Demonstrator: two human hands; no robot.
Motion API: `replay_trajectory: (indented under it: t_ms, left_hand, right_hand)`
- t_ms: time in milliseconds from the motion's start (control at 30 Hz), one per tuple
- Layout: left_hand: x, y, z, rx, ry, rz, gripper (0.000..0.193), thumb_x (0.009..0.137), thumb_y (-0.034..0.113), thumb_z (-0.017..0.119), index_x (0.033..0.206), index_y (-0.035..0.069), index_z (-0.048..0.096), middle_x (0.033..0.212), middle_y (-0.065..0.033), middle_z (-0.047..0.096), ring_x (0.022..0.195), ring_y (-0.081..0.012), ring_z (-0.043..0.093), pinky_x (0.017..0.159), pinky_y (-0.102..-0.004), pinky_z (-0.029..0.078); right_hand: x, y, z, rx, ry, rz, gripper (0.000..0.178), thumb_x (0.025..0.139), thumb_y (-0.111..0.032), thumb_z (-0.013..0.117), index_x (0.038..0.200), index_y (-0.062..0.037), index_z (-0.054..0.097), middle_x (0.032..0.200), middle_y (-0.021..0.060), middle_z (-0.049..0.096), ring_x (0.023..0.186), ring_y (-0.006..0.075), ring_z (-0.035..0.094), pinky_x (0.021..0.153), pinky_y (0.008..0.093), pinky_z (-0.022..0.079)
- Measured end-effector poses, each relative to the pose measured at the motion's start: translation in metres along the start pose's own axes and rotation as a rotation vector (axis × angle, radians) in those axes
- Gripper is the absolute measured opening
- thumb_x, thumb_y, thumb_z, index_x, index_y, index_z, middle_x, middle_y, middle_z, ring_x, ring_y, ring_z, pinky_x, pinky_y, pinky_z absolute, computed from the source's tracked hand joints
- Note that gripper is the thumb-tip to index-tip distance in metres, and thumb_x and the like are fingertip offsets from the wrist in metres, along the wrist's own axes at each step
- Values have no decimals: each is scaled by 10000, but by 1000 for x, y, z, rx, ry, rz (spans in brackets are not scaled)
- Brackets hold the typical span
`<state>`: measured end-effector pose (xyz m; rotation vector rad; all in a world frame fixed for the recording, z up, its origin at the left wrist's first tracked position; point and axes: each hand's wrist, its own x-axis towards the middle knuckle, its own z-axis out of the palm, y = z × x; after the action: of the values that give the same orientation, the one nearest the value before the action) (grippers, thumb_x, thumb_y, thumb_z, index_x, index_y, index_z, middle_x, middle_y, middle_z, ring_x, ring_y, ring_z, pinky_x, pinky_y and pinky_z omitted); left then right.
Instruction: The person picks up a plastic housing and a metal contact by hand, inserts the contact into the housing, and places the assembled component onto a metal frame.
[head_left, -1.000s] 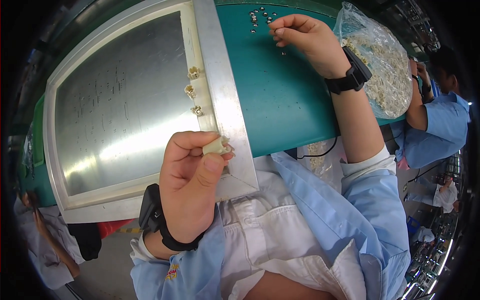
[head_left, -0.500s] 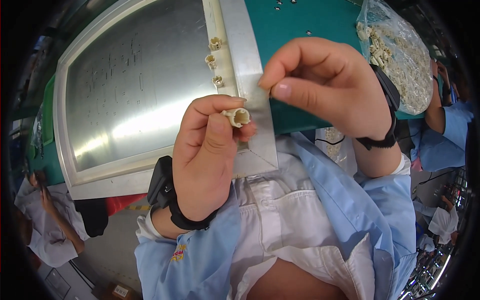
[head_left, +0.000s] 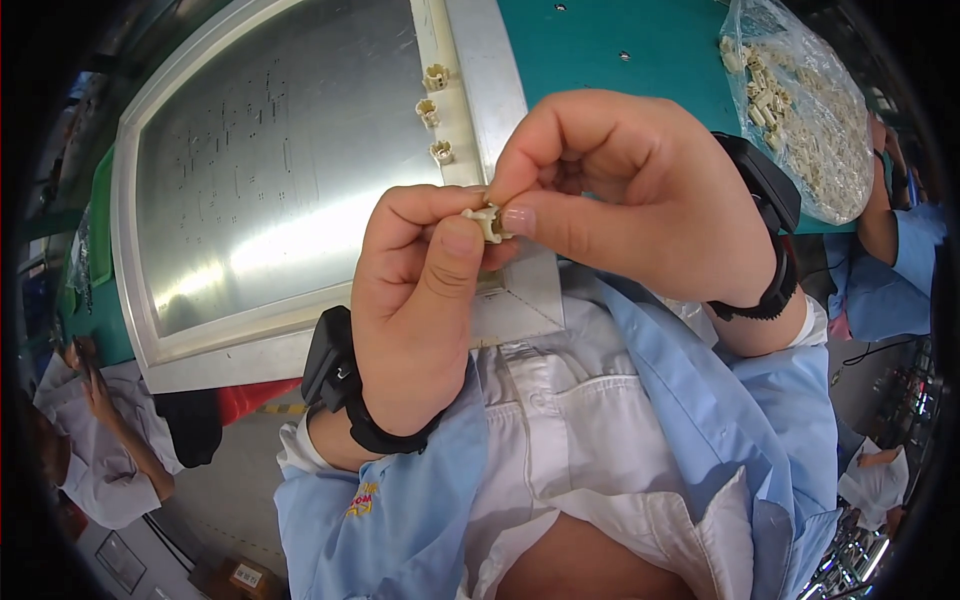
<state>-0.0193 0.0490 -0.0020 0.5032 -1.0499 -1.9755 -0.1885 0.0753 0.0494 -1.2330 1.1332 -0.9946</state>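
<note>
Between the thumb and fingers of my left hand [head_left: 410, 305] is a small cream plastic fitting [head_left: 485, 222], hollow and notched at its end. My right hand [head_left: 645, 210] is closed in a pinch right at the fitting's open end, its thumb tip against the rim. Whatever the right fingertips hold is too small and covered to make out. Both hands are over the near right corner of a metal-framed screen [head_left: 270, 366]. Three similar cream fittings [head_left: 428, 112] stand in a row along the screen's right border.
A clear plastic bag [head_left: 800, 125] full of cream fittings lies on the green table mat [head_left: 585, 75] at the right. Small shiny metal bits [head_left: 625, 56] are scattered on the mat. Other people sit at the left [head_left: 110, 440] and right [head_left: 905, 250].
My right hand has moved left and down to the fitting, and its fingertips now meet the open end. The left hand still grips the fitting, now turned slightly. The view has shifted a little.
</note>
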Motion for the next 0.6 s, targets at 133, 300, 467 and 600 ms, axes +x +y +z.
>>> replay_trajectory:
  t_ms: [133,300,467,600]
  left_hand:
    - [0,-2,-1,7,-12,-2,192,917,160,479,1045,17,466,965,-55,581,856,-92,550,801,-231,444]
    - [0,-3,-3,30,-23,1,181,916,155,480,1035,19,468,960,-56,576,861,-87,542,802,-230,442]
    - [-2,-4,0,189,-51,64,174,929,150,442,1039,16,460,949,-41,519,841,-110,474,784,-256,379]
    - [-3,-6,-1,208,-42,112,164,909,129,491,1030,21,469,928,-45,548,816,-81,518,759,-215,422]
  right_hand:
    - [1,0,1,-86,-7,0,59,818,24,565,872,26,540,823,43,585,786,100,577,715,217,464]
    - [3,-3,-4,-405,-73,-88,79,806,-2,589,851,-2,524,798,6,554,736,67,528,648,201,428]
    - [6,1,-9,-473,-75,-186,117,804,-36,607,855,-18,503,780,-13,521,702,55,487,622,193,397]
    - [9,9,-13,-286,-157,24,141,815,-68,613,858,-22,486,761,-19,495,698,59,472,631,191,391]
